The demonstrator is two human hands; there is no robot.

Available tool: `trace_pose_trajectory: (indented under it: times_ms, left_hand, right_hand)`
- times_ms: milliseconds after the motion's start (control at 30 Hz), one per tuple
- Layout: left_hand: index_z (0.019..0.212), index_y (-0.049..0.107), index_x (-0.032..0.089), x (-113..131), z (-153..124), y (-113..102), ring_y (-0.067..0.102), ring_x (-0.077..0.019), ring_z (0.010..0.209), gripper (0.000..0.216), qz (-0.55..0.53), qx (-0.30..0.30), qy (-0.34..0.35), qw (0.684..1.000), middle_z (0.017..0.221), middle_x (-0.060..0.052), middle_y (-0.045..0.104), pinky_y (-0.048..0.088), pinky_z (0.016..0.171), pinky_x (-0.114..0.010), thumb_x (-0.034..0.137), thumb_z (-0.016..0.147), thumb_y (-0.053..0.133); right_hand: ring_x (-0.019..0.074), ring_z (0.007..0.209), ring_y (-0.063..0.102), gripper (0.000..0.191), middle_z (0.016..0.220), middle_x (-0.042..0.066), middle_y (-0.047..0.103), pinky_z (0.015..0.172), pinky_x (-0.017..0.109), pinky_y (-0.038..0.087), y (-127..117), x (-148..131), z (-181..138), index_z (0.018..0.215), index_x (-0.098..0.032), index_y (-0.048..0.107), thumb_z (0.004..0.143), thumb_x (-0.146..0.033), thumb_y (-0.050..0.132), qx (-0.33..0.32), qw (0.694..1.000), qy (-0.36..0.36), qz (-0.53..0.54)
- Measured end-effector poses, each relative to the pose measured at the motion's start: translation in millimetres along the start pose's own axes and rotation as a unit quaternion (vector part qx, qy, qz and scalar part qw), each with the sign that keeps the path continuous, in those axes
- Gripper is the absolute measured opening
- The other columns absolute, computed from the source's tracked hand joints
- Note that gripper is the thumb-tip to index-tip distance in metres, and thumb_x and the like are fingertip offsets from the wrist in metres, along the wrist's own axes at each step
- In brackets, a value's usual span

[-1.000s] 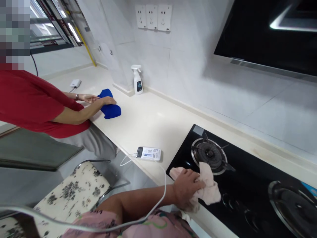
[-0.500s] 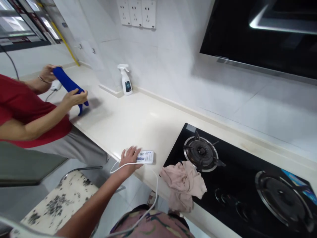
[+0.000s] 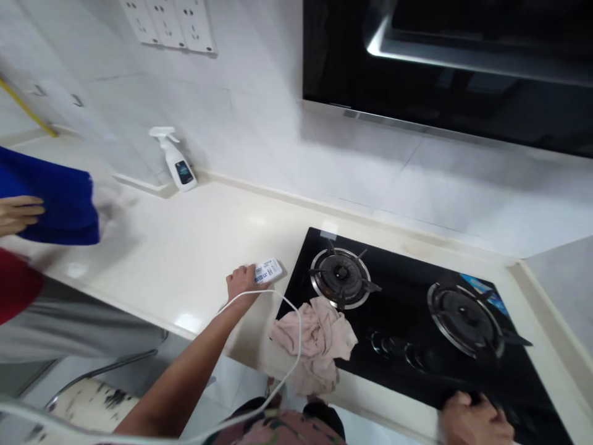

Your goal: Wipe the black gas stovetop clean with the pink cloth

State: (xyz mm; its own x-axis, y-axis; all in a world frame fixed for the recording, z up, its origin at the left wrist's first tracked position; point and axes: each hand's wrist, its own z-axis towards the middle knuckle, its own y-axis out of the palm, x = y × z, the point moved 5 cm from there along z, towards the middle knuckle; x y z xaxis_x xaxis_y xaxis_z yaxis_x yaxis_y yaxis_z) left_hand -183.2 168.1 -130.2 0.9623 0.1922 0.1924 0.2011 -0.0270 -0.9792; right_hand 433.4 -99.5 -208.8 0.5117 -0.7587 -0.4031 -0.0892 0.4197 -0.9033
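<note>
My left hand (image 3: 241,282) reaches across the cream counter (image 3: 185,247) and is closed round the left end of a small white device (image 3: 269,270), whose white cable (image 3: 296,334) trails back toward me. The device lies just left of the black gas hob (image 3: 407,321). A crumpled pink cloth (image 3: 315,340) lies on the hob's front left corner and hangs over the counter edge, with no hand on it. My right hand (image 3: 472,421) rests at the hob's front edge, low in the frame. Its fingers are bent and partly cut off.
A white spray bottle (image 3: 175,162) stands by the wall. Two burners (image 3: 340,277) sit on the hob under a black hood (image 3: 445,62). At the left a co-worker's hand (image 3: 18,213) holds a blue cloth (image 3: 60,204). A patterned stool (image 3: 88,408) stands below the counter.
My left hand let go of the pink cloth, reached left and took hold of the white device. My right hand came into view at the hob's front edge. The co-worker lifted the blue cloth.
</note>
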Motion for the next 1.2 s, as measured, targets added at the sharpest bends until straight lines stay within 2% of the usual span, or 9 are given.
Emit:
trace_pose_trajectory:
  times_ms: [267,467,567,633,867,933,1000,1100,1200]
  left_hand:
    - [0.137,0.06,0.016,55,47,4,0.056,-0.0401,0.123,0.062,-0.026,0.048,-0.031,0.998,0.131,-0.022,0.064,0.039,0.103,-0.054,0.053,0.087,0.067]
    - [0.148,0.055,0.021,73,3,12,0.042,-0.0404,0.148,0.061,-0.062,0.102,0.051,0.992,0.158,-0.021,0.049,0.035,0.119,-0.06,0.041,0.091,0.067]
    - [0.142,0.06,0.023,61,-42,25,0.046,-0.0338,0.148,0.052,-0.098,0.108,0.139,0.98,0.157,-0.016,0.052,0.042,0.12,-0.052,0.04,0.093,0.066]
    - [0.142,0.059,0.023,46,-77,29,0.052,-0.0325,0.143,0.046,-0.168,0.152,0.262,0.938,0.15,-0.015,0.057,0.05,0.116,-0.052,0.04,0.099,0.06]
    - [0.136,0.061,0.028,-21,-137,25,0.062,-0.0292,0.131,0.033,-0.191,0.178,0.326,0.909,0.135,-0.01,0.067,0.057,0.108,-0.051,0.03,0.104,0.055]
    - [0.135,0.062,0.028,-20,-138,18,0.062,-0.0282,0.13,0.032,-0.198,0.163,0.337,0.906,0.134,-0.01,0.068,0.057,0.108,-0.05,0.028,0.104,0.055]
    - [0.136,0.062,0.028,-9,-136,15,0.061,-0.0278,0.132,0.032,-0.211,0.143,0.347,0.902,0.135,-0.009,0.067,0.057,0.109,-0.05,0.028,0.104,0.056]
    - [0.141,0.059,0.029,23,-134,15,0.059,-0.0268,0.135,0.037,-0.24,0.111,0.369,0.891,0.14,-0.01,0.065,0.057,0.112,-0.049,0.028,0.104,0.056]
    - [0.151,0.05,0.029,55,-133,19,0.057,-0.0264,0.14,0.046,-0.261,0.067,0.405,0.874,0.148,-0.012,0.06,0.055,0.115,-0.049,0.026,0.105,0.053]
  right_hand:
    - [0.0544,0.15,0.039,0.06,0.159,0.027,0.047,0.107,0.085,0.035,-2,-2,-6,0.149,-0.028,0.06,0.094,-0.05,0.045,0.08,0.995,0.061,0.006]
    - [0.0539,0.148,0.042,0.057,0.156,0.029,0.049,0.108,0.082,0.036,-4,-5,-9,0.14,-0.024,0.065,0.095,-0.05,0.043,0.105,0.993,0.052,0.006]
    - [0.0535,0.149,0.041,0.055,0.155,0.029,0.05,0.109,0.082,0.035,-3,-8,-11,0.137,-0.023,0.066,0.094,-0.049,0.044,0.118,0.992,0.04,0.014]
    - [0.0536,0.148,0.042,0.053,0.155,0.028,0.05,0.109,0.083,0.035,-3,-9,-11,0.135,-0.024,0.067,0.092,-0.048,0.046,0.128,0.991,0.036,0.023]
    - [0.0479,0.122,0.063,0.039,0.13,0.024,0.067,0.093,0.068,0.051,-42,-20,-19,0.106,-0.02,0.075,0.086,-0.046,0.054,0.199,0.973,0.002,0.121]
    - [0.0439,0.116,0.065,0.038,0.124,0.025,0.068,0.086,0.059,0.055,-64,-46,-43,0.105,-0.018,0.074,0.091,-0.048,0.055,0.223,0.958,-0.06,0.173]
    - [0.0375,0.117,0.065,0.032,0.12,0.02,0.069,0.091,0.054,0.055,-76,-90,-76,0.112,-0.019,0.071,0.099,-0.043,0.054,0.165,0.945,-0.147,0.239]
    - [0.0287,0.119,0.064,0.027,0.126,0.014,0.068,0.102,0.05,0.052,-66,-188,-141,0.121,-0.024,0.069,0.104,-0.033,0.051,-0.028,0.9,-0.335,0.279]
    - [0.0332,0.144,0.047,0.045,0.156,0.012,0.054,0.116,0.054,0.042,-31,-275,-202,0.145,-0.029,0.063,0.1,-0.035,0.058,-0.181,0.839,-0.492,0.148]
